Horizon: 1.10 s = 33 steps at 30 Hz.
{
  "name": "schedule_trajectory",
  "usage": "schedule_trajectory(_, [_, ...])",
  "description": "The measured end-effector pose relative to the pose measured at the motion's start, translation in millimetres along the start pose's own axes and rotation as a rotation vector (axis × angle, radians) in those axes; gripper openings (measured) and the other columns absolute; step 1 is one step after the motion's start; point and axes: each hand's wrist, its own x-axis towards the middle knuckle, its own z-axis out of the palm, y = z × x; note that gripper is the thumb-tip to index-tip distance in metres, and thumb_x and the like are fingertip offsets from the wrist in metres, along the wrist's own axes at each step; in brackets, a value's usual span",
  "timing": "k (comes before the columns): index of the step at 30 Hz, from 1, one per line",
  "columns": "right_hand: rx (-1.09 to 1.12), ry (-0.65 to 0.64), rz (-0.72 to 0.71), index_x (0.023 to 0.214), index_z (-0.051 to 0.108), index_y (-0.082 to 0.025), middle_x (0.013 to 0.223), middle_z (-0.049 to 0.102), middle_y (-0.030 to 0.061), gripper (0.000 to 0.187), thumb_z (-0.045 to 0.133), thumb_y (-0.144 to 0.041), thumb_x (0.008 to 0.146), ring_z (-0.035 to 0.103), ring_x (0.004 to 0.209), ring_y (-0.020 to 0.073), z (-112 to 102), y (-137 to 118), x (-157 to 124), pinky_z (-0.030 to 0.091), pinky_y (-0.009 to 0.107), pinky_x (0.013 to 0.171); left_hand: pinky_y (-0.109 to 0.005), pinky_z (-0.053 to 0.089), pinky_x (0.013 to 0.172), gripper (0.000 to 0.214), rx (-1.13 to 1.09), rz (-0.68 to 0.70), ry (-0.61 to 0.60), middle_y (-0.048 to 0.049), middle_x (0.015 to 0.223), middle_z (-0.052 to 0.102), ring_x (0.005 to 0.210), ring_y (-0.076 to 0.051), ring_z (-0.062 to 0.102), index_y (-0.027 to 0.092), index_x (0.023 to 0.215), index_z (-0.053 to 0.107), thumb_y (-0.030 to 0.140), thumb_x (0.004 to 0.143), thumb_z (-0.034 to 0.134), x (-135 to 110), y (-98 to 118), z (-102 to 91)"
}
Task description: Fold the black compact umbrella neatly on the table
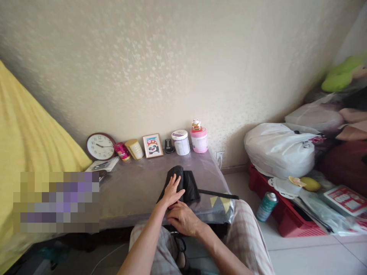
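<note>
A black bundle of thin, folded cloth (190, 187) lies near the front edge of the covered table (129, 191). Its exact kind is not clear. From its right side a narrow black strap (218, 194) runs out towards the table's right corner. My left hand (173, 191) rests on top of the bundle, fingers spread and stretched out. Just below it, at the table edge, my right hand (183, 218) is closed with bent fingers against the bundle's near end. What those fingers grip is hidden beneath the hand.
Along the wall stand a round clock (100, 146), a pink can (122, 151), a yellow-lidded tub (134, 149), a framed panda picture (153, 146), a white tub (181, 143) and a pink tub (198, 140). Right, on the floor, are a spray can (267, 206) and red crate (298, 226).
</note>
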Motion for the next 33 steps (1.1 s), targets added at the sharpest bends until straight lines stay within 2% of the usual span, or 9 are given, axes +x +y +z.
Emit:
schedule_trajectory(2, [0.102, 0.043, 0.084, 0.085, 0.070, -0.022, 0.087, 0.071, -0.0024, 0.021, 0.050, -0.020, 0.084, 0.063, 0.084, 0.0134, -14, 5, -5, 0.046, 0.022, 0.082, -0.041, 0.016, 0.111, 0.072, -0.018, -0.005, 0.018, -0.0084, 0.152, 0.009, 0.139, -0.027, 0.006, 0.018, 0.142, 0.024, 0.035, 0.078, 0.054, -7, -1, 3.4])
schedule_trajectory(4, [0.095, 0.137, 0.188, 0.092, 0.069, -0.023, 0.089, 0.070, -0.0020, 0.027, 0.043, -0.022, 0.087, 0.064, 0.080, 0.0135, -29, 18, -6, 0.049, 0.022, 0.075, -0.041, 0.016, 0.111, 0.074, -0.040, -0.010, 0.038, -0.0099, 0.152, 0.009, 0.139, -0.026, 0.006, 0.016, 0.142, 0.020, 0.037, 0.079, 0.053, -17, -1, 6.4])
schedule_trajectory(7, [0.029, 0.356, 0.395, 0.099, 0.066, -0.020, 0.097, 0.069, 0.0040, 0.029, 0.041, -0.023, 0.085, 0.063, 0.090, 0.0186, -50, 50, -4, 0.047, 0.030, 0.083, -0.040, 0.016, 0.111, 0.075, -0.082, -0.022, 0.073, -0.0090, 0.152, 0.007, 0.139, -0.025, 0.005, 0.017, 0.143, 0.015, 0.040, 0.081, 0.050, -31, -1, 10.0])
schedule_trajectory(9, [-0.016, 0.447, 0.509, 0.101, 0.065, -0.019, 0.100, 0.068, 0.0057, 0.029, 0.042, -0.020, 0.084, 0.061, 0.095, 0.0197, -60, 71, -2, 0.045, 0.033, 0.087, -0.040, 0.016, 0.111, 0.078, -0.111, -0.034, 0.089, -0.0084, 0.153, 0.006, 0.139, -0.025, 0.005, 0.018, 0.144, 0.012, 0.041, 0.080, 0.051, -40, -1, 11.7])
schedule_trajectory(14, [-0.067, 0.472, 0.695, 0.100, 0.064, -0.017, 0.100, 0.067, 0.0082, 0.025, 0.048, -0.012, 0.081, 0.060, 0.098, 0.0209, -67, 101, 3, 0.042, 0.035, 0.090, -0.042, 0.018, 0.111, 0.091, -0.172, -0.069, 0.086, -0.0099, 0.153, 0.005, 0.139, -0.028, 0.006, 0.018, 0.144, 0.009, 0.040, 0.072, 0.060, -53, -2, 13.4])
schedule_trajectory(18, [-0.028, 0.416, 0.760, 0.100, 0.061, -0.015, 0.101, 0.064, 0.0063, 0.016, 0.054, -0.022, 0.087, 0.060, 0.093, 0.0183, -64, 108, 13, 0.047, 0.038, 0.085, -0.040, 0.016, 0.112, 0.091, -0.221, -0.072, 0.086, -0.0078, 0.153, 0.004, 0.139, -0.025, 0.006, 0.019, 0.145, 0.007, 0.034, 0.072, 0.060, -54, -4, 14.8])
schedule_trajectory(21, [0.029, 0.381, 0.789, 0.103, 0.058, -0.015, 0.102, 0.061, 0.0046, 0.022, 0.055, -0.031, 0.089, 0.061, 0.087, 0.0162, -62, 112, 20, 0.051, 0.036, 0.076, -0.039, 0.016, 0.112, 0.090, -0.248, -0.074, 0.097, -0.0065, 0.153, 0.004, 0.139, -0.023, 0.006, 0.022, 0.145, 0.006, 0.032, 0.073, 0.059, -54, -5, 16.8])
schedule_trajectory(26, [0.108, 0.403, 0.824, 0.106, 0.057, -0.015, 0.101, 0.060, 0.0047, 0.024, 0.054, -0.032, 0.089, 0.061, 0.082, 0.0150, -60, 115, 28, 0.052, 0.033, 0.071, -0.040, 0.016, 0.113, 0.089, -0.276, -0.081, 0.107, -0.0059, 0.153, 0.005, 0.139, -0.023, 0.006, 0.023, 0.144, 0.006, 0.032, 0.073, 0.058, -54, -6, 18.3])
schedule_trajectory(33, [0.224, 0.440, 0.744, 0.101, 0.062, -0.014, 0.072, 0.065, 0.0008, 0.026, 0.060, -0.029, 0.079, 0.062, 0.063, 0.0146, -47, 103, 36, 0.050, 0.024, 0.053, -0.037, 0.015, 0.113, 0.089, -0.292, -0.089, 0.109, -0.0082, 0.153, 0.005, 0.139, -0.023, 0.007, 0.018, 0.144, 0.008, 0.032, 0.072, 0.058, -55, -5, 18.1])
